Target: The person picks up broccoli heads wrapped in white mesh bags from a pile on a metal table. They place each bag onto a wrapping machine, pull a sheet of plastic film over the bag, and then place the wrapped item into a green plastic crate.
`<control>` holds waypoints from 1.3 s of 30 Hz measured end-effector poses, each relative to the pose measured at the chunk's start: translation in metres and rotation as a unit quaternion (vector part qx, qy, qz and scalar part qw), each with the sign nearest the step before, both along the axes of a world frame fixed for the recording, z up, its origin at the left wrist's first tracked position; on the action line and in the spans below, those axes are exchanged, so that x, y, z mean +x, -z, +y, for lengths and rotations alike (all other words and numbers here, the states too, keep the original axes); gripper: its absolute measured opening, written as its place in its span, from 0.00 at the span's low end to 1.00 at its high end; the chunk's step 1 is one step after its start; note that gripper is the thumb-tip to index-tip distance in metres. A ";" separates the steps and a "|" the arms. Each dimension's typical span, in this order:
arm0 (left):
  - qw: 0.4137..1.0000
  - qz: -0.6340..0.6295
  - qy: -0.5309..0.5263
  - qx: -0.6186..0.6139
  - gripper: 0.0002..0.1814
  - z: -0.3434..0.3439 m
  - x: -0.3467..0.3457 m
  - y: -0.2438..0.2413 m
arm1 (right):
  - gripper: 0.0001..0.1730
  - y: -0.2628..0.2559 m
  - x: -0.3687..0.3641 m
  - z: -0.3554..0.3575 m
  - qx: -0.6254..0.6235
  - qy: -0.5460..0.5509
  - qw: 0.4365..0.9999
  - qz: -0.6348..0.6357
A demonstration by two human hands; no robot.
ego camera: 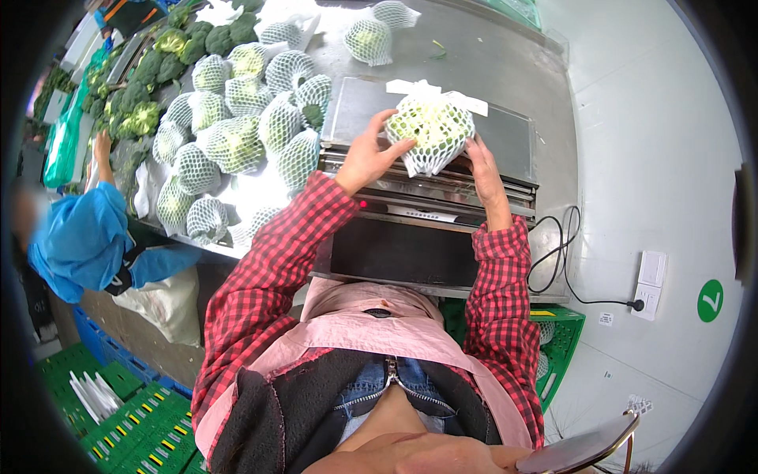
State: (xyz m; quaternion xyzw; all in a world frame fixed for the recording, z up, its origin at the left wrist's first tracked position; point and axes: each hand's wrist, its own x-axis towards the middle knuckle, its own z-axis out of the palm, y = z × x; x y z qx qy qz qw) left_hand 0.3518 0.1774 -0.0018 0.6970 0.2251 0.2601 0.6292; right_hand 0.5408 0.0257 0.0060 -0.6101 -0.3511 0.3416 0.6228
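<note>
Between my two hands is a pale green vegetable head in a white foam net sleeve (431,127), likely broccoli. My left hand (377,148) grips its left side, the thumb pressed on the net and the fingers around the edge. My right hand (482,169) cups the lower right side, its fingertips partly hidden behind the net. White strips (471,102) stick out beyond the head's far side. The head is over a tabletop film-wrapping machine (503,139) with a flat metal plate, rollers and a dark front panel (402,249). A small red light (363,204) glows on it.
Several netted heads (234,145) crowd the table at left, with bare broccoli (160,65) beyond. More netted heads (367,41) lie at the back. A co-worker in a blue sleeve (83,237) stands left. A black cord (559,249) runs to the wall outlet (649,284). A green crate (559,349) sits low right.
</note>
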 end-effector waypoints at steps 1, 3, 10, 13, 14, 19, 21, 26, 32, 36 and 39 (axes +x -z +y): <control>1.000 0.001 -0.005 0.005 0.37 0.001 -0.004 -0.006 | 0.30 -0.004 0.000 -0.004 -0.010 0.011 0.999 -0.033; 0.996 0.050 -0.036 0.063 0.39 0.009 -0.018 -0.003 | 0.28 -0.013 -0.004 -0.016 -0.031 0.034 0.994 -0.097; 0.874 0.334 -0.108 0.336 0.20 0.007 -0.098 -0.003 | 0.15 -0.018 -0.016 -0.097 -0.343 0.169 0.792 -0.476; 0.960 0.224 -0.088 0.142 0.13 0.005 -0.086 0.004 | 0.11 0.007 -0.013 -0.071 -0.275 0.139 0.925 -0.221; 0.982 0.166 -0.075 0.049 0.11 0.008 -0.089 0.001 | 0.10 0.023 -0.007 -0.074 -0.194 0.155 0.949 -0.193; 0.981 0.021 0.010 -0.192 0.08 -0.017 -0.119 -0.101 | 0.07 -0.067 -0.006 -0.118 0.078 0.063 0.969 0.224; 0.964 -0.158 0.144 -0.161 0.10 0.000 -0.120 -0.119 | 0.07 -0.106 0.004 -0.103 0.232 0.007 0.946 0.228; 0.966 -0.177 0.184 -0.044 0.59 0.076 -0.009 -0.125 | 0.19 -0.091 0.081 -0.001 0.215 0.021 0.974 0.065; 0.941 0.077 0.303 0.127 0.70 0.088 0.044 -0.026 | 0.43 0.010 0.065 0.030 0.016 -0.181 0.982 -0.057; 0.927 0.072 0.318 -0.186 0.50 0.063 0.023 -0.050 | 0.39 -0.036 0.056 0.010 -0.139 -0.214 0.954 0.158; 0.808 0.209 0.341 -0.433 0.41 0.028 -0.028 -0.057 | 0.40 -0.078 0.012 -0.019 -0.296 -0.212 0.830 0.422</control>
